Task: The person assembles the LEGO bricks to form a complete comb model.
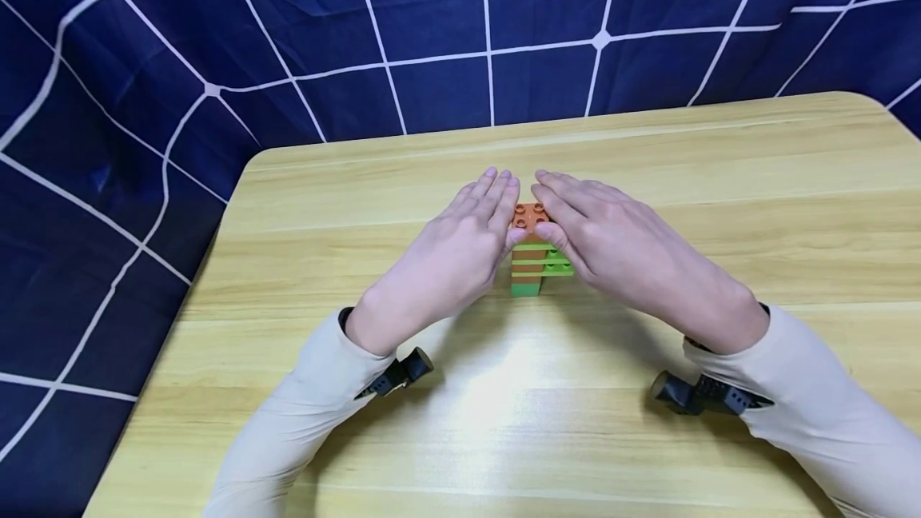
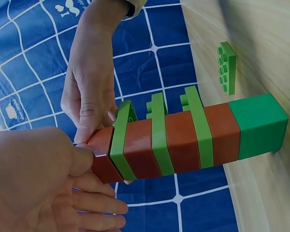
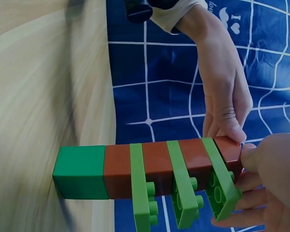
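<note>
A tower of toy building bricks stands upright on the table, with a dark green brick (image 1: 526, 289) at its foot. Above it, brown bricks (image 2: 186, 141) alternate with light green plates (image 3: 141, 186), whose studded ends jut out to one side. An orange-brown brick (image 1: 529, 216) tops the stack, with a thin dark line under it in the left wrist view. My left hand (image 1: 453, 258) and right hand (image 1: 633, 250) flank this top brick, fingers straight and slanting inward, thumbs touching its near side.
A loose light green plate (image 2: 227, 68) lies on the table beside the tower, hidden behind my right hand in the head view. The wooden table (image 1: 288, 390) ends at a blue cloth (image 1: 432, 22) with white grid lines. Wrist cameras (image 1: 403, 370) protrude below both sleeves.
</note>
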Available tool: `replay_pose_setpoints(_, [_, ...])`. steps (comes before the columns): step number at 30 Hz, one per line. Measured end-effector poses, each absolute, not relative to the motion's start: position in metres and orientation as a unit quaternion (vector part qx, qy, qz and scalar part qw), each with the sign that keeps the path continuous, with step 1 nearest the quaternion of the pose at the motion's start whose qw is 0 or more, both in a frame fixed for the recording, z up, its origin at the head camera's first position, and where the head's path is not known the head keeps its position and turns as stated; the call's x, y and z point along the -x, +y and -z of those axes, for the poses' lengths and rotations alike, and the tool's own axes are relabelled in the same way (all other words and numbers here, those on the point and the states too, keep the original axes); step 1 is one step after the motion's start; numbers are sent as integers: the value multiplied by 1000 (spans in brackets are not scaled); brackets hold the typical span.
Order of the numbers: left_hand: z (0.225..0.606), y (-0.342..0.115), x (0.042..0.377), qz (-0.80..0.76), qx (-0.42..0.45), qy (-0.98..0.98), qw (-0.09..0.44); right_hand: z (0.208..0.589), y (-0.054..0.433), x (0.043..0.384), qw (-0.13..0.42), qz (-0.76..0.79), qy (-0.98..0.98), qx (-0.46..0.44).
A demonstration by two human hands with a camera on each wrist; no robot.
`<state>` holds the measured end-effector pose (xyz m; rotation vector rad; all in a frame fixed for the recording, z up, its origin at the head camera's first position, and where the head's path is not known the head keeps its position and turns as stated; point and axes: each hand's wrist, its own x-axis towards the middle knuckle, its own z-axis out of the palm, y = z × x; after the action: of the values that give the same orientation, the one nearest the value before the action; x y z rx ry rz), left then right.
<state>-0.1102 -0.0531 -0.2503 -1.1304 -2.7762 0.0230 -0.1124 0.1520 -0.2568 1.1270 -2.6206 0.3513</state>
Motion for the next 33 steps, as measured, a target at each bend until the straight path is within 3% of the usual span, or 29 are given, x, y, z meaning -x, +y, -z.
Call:
replay_pose_setpoints(14, [255,-53,111,-2,371,-925,79,262,152,112,147,-105,-902,-393])
replay_pose_setpoints(22, [254,-52,111,-1,380,-919,108,260,153,111,161,-114,-900,-389])
replay_pose_setpoints(33, [255,-52,108,10,372,-922,107,260,151,109,147,-101,-907,-383])
